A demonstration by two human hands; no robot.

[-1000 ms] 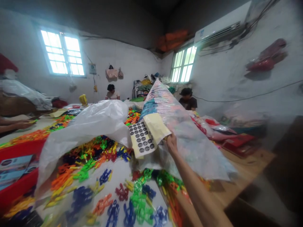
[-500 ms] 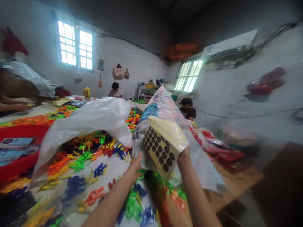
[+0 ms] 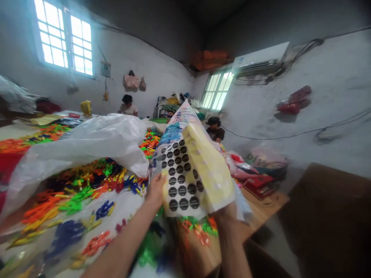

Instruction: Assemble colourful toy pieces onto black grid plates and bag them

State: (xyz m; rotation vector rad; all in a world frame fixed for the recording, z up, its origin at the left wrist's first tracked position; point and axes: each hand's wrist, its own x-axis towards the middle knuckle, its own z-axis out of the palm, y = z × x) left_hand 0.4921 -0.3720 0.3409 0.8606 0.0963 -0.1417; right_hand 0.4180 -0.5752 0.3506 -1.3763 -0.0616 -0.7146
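Note:
Both my hands are on a sheet of round black stickers (image 3: 181,177) with pale yellow backing, in front of me. My left hand (image 3: 157,190) pinches its left edge. At the lower right, my right hand (image 3: 227,214) grips the folded part, its fingers mostly hidden behind the sheet. Some sticker spots look bare. Behind the sheet lies a large printed plastic bag (image 3: 185,116), peaked at the far end. Small plastic pieces in orange, green, blue and yellow (image 3: 78,197) are heaped and scattered left of my hands.
A translucent white plastic sheet (image 3: 95,135) drapes over the heap at left. Red packages (image 3: 257,185) lie on the wooden table (image 3: 278,204) at right. Two people (image 3: 215,129) sit farther back. A brown cardboard-like surface (image 3: 327,216) stands at the right.
The sticker sheet has been turned so its dots face me more squarely, the backing folded to the right. My left hand has come onto its left edge. My view has swung right.

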